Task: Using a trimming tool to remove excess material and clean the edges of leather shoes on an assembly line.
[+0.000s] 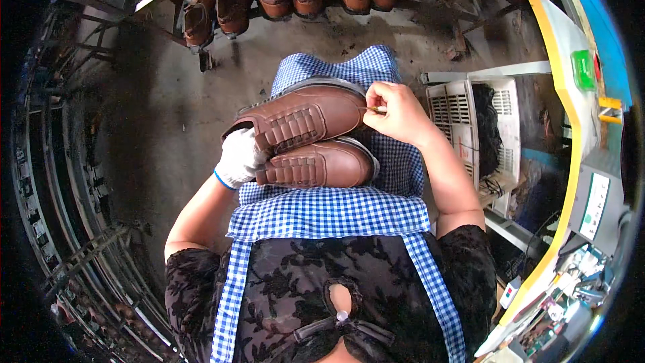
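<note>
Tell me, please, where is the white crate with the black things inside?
In the head view, the white crate stands on the floor at the person's right, just beyond the right hand and beside the yellow-edged table.

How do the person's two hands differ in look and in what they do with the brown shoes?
The left hand wears a white glove with a blue cuff, while the right hand is bare. The left hand grips the upper brown shoe at its heel end; the right hand pinches something thin at that shoe's toe. The left hand also touches the lower brown shoe; the right hand does not. Both hands work on the upper shoe.
</note>
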Motion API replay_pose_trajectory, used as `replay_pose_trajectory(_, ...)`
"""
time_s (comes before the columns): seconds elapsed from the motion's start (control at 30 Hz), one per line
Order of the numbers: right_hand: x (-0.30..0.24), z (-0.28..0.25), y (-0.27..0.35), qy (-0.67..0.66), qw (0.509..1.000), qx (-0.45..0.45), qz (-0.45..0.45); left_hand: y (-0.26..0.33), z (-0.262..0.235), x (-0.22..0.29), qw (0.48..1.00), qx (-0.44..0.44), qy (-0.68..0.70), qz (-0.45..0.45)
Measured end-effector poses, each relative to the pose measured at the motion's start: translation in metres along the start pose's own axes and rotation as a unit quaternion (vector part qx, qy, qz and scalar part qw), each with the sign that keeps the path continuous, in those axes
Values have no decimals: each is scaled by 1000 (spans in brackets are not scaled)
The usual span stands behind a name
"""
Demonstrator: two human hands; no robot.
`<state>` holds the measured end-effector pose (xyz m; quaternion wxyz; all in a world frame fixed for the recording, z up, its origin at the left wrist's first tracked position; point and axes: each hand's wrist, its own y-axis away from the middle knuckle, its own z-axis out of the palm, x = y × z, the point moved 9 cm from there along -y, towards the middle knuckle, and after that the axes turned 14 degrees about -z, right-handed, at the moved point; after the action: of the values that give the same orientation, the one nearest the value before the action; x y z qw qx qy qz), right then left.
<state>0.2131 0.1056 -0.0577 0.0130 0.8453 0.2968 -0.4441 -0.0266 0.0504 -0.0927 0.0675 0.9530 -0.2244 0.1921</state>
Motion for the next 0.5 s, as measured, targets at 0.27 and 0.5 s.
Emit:
replay_pose_trajectory(0.27, 19, 1, 15, -88, 996, 24, 14, -3, -1, 8, 999, -1, -24, 25)
replay_pose_trajectory(0.5, 39, 34, 40, -139, 987, -52, 57, 6, 7, -13, 999, -14, 20, -35)
